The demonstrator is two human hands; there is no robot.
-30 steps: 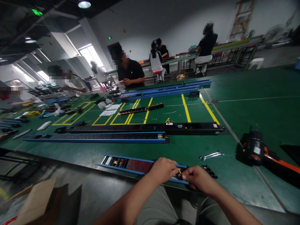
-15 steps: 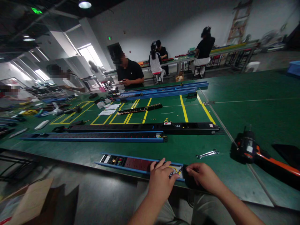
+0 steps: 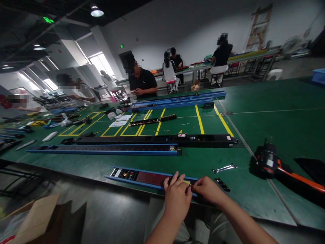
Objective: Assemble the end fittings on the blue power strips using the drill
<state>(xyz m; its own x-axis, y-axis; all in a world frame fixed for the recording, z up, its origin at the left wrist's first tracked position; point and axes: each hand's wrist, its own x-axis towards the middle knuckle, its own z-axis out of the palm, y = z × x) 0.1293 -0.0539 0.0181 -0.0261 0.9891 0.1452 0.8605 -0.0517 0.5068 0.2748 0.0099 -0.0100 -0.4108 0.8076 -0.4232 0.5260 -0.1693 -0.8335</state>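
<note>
A short power strip in a blue channel [image 3: 151, 178], with a dark red socket face, lies along the table's near edge. My left hand [image 3: 177, 195] is closed over its right part, fingers across the channel and thumb close to the wiring. A yellow wire [image 3: 187, 182] shows between my hands at the strip's right end. My right hand [image 3: 207, 189] pinches at that wire with thumb and forefinger; the fingertips are partly hidden. Just right of this hand lies a small black plate with holes [image 3: 222, 184].
An open-end wrench [image 3: 224, 168] lies beyond my right hand. A black-and-orange power drill [image 3: 269, 161] rests at the right. Across the table stretch a long blue strip [image 3: 101, 150] and a long black strip [image 3: 152, 139]. A person [image 3: 142, 81] stands at the far side.
My right hand has moved left from beside the strip's end onto the wiring, closer to my left hand. The black plate now shows to its right. The view has shifted slightly.
</note>
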